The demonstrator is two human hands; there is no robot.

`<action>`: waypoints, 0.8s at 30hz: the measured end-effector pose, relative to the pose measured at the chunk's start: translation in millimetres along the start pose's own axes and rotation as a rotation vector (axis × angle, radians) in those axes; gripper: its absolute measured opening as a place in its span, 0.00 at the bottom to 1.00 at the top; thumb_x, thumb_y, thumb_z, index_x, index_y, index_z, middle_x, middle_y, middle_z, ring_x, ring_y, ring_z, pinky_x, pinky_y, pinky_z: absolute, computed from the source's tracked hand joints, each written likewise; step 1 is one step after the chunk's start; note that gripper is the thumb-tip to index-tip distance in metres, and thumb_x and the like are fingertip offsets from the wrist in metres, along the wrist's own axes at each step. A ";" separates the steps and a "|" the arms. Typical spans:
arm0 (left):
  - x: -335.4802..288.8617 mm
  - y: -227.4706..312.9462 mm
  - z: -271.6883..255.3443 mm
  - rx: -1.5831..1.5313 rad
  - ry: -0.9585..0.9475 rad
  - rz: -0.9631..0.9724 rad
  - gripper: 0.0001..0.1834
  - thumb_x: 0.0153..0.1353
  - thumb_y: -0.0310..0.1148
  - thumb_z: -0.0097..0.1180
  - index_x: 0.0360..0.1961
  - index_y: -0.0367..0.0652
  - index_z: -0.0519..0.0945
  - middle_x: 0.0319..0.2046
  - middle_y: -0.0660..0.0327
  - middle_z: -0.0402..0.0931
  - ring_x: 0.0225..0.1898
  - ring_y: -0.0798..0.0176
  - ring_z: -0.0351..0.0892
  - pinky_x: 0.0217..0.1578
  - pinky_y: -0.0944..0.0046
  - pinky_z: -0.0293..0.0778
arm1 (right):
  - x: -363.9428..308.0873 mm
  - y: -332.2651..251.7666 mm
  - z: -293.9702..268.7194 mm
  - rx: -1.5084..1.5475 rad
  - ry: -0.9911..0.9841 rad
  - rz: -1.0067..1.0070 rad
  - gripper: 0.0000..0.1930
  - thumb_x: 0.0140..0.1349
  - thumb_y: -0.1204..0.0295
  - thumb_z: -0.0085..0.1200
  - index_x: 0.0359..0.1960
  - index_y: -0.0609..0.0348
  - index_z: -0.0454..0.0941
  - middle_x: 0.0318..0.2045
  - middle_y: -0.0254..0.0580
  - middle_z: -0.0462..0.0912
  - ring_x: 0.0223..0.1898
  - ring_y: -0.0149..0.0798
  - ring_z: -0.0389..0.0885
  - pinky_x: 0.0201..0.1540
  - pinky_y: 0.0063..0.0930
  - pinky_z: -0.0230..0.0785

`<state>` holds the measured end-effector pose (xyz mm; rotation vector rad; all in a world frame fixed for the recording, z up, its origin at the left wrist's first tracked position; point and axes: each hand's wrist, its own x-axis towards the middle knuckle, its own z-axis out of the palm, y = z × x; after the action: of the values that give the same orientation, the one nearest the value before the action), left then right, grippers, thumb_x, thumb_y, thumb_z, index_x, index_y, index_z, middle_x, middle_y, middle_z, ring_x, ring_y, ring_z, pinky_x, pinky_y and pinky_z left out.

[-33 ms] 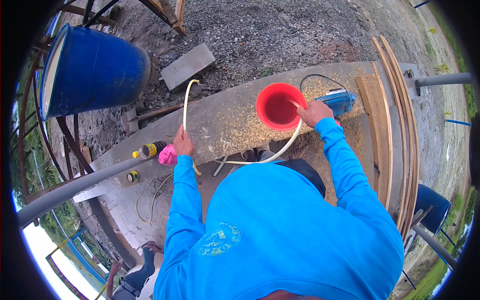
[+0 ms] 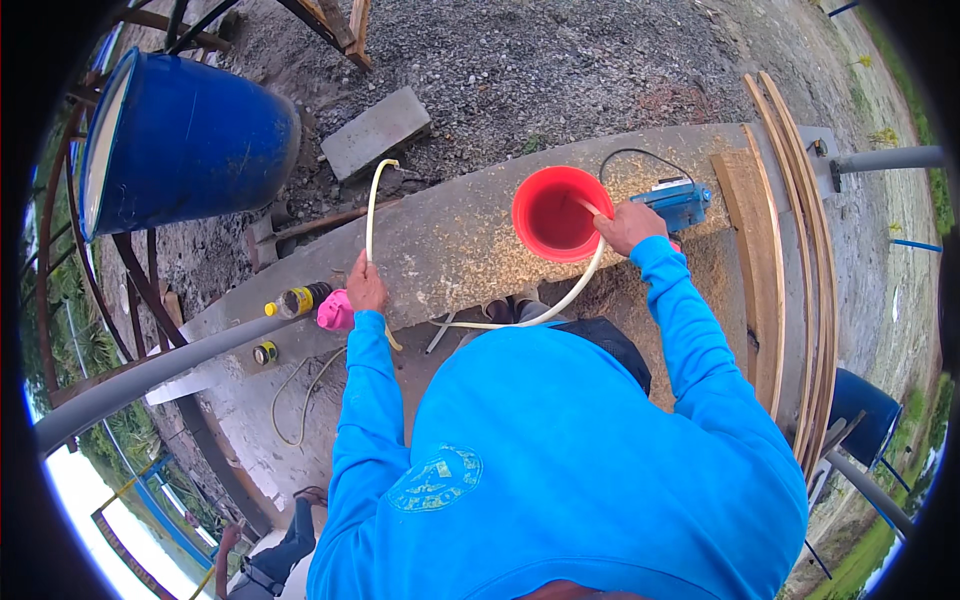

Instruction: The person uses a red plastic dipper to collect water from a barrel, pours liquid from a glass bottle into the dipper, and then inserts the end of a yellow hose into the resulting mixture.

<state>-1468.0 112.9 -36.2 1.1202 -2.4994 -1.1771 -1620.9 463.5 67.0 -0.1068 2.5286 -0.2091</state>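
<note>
My left hand (image 2: 368,287) is closed round a pale cream hose (image 2: 372,215), whose free end sticks up beyond the fist and bends over. A bunched pink cloth (image 2: 337,310) lies just left of that hand. On the right, my right hand (image 2: 632,226) grips another stretch of hose beside the rim of a red bucket (image 2: 522,215). The hose tip there reaches into the bucket, which stands on the concrete ledge (image 2: 430,230). Between the hands the hose hangs in a loop near my body. A blue power tool (image 2: 680,205) with a black cord sits right beside my right hand.
Wood shavings cover part of the ledge. Long boards (image 2: 800,250) lie on the right. A dark bottle (image 2: 298,301) and a small can (image 2: 265,353) are at left, near a grey pipe (image 2: 180,367). Beyond are a concrete block (image 2: 377,133) and blue drum (image 2: 200,140). Another person (image 2: 290,545) is at lower left.
Both my hands, the hose and the bucket stay where they were. The other person's leg at lower left has shifted slightly.
</note>
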 end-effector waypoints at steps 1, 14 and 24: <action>-1.0 4.8 -0.2 -0.023 -0.019 -0.034 0.16 0.52 0.28 0.38 0.44 0.41 0.67 0.30 0.57 0.72 0.29 0.69 0.69 0.31 0.72 0.64 | -0.1 1.7 -0.4 -0.003 0.004 0.000 0.22 0.44 0.53 0.40 0.26 0.62 0.74 0.27 0.54 0.74 0.32 0.51 0.72 0.36 0.39 0.63; 42.3 14.1 16.5 0.025 -0.040 -0.036 0.17 0.51 0.30 0.39 0.44 0.42 0.68 0.31 0.54 0.72 0.31 0.64 0.71 0.33 0.68 0.65 | -32.9 26.1 -113.1 0.081 0.252 -0.269 0.19 0.45 0.56 0.39 0.20 0.61 0.72 0.16 0.54 0.71 0.22 0.49 0.71 0.26 0.37 0.61; 58.2 16.4 29.7 -0.131 0.001 -0.016 0.17 0.50 0.29 0.39 0.43 0.43 0.68 0.33 0.53 0.72 0.34 0.63 0.71 0.34 0.68 0.64 | -61.2 45.5 -178.9 0.239 0.244 -0.324 0.17 0.49 0.62 0.40 0.13 0.65 0.68 0.03 0.38 0.61 0.07 0.29 0.62 0.11 0.23 0.54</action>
<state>-1531.1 97.4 -53.9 1.1085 -2.3771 -1.3230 -1674.0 538.3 238.5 -0.4193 2.6909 -0.6879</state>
